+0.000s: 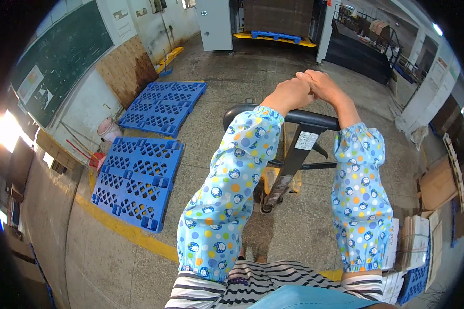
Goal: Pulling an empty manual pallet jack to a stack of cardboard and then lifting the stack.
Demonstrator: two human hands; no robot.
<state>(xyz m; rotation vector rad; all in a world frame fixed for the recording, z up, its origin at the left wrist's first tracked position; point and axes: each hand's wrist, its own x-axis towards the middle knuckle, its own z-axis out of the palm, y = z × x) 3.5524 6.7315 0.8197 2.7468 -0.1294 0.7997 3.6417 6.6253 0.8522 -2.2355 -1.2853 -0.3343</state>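
Note:
My left hand (290, 96) and my right hand (323, 86) meet just beyond the black handle bar of a pallet jack (318, 120). Both have curled fingers pressed together, the right partly over the left. Whatever they may hold is hidden. My forearms, in light blue dotted sleeve covers, reach across the handle, with the wrists at or just above its bar; contact cannot be made out. A dark shaft with a white label (306, 140) runs down from the bar to the yellow base (295, 181) on the floor.
Blue plastic pallets (162, 103) lie on the floor at left, near a bucket (108, 129) and a red dustpan (96, 160). Ahead, a tall brown load (278, 18) stands on a blue pallet beside a grey cabinet (215, 26). White bundles (414, 242) are stacked at lower right.

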